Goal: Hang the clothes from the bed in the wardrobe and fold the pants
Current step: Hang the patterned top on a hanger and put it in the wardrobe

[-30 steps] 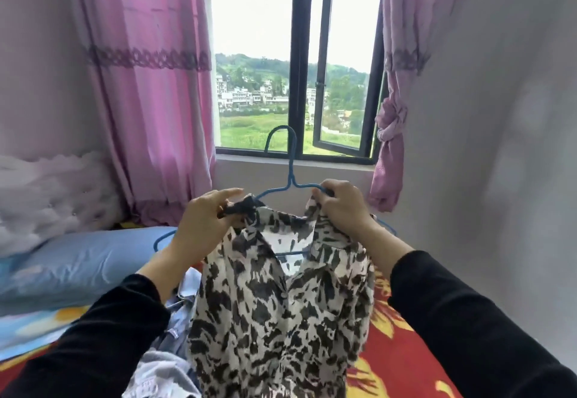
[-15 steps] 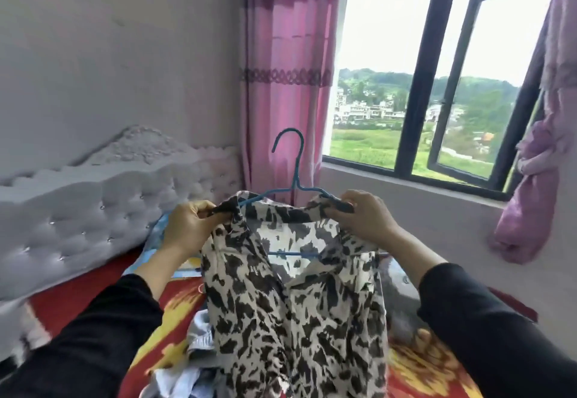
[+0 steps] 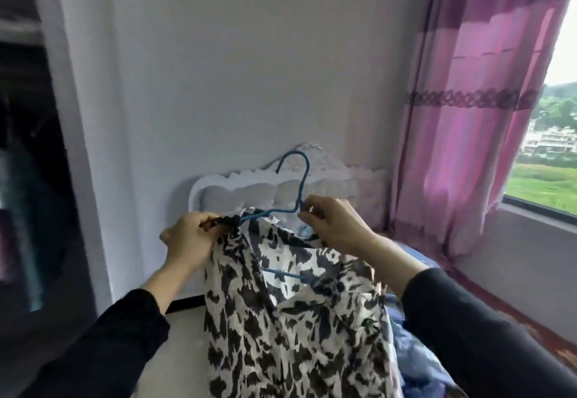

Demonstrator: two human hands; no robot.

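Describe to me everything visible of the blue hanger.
The blue hanger is thin, seemingly coated wire, held upright with its hook above, before the white headboard. The patterned shirt hangs over its shoulders; the lower bar shows in the open collar. The left hand grips its shirt-covered left end; the right hand pinches it below the hook.
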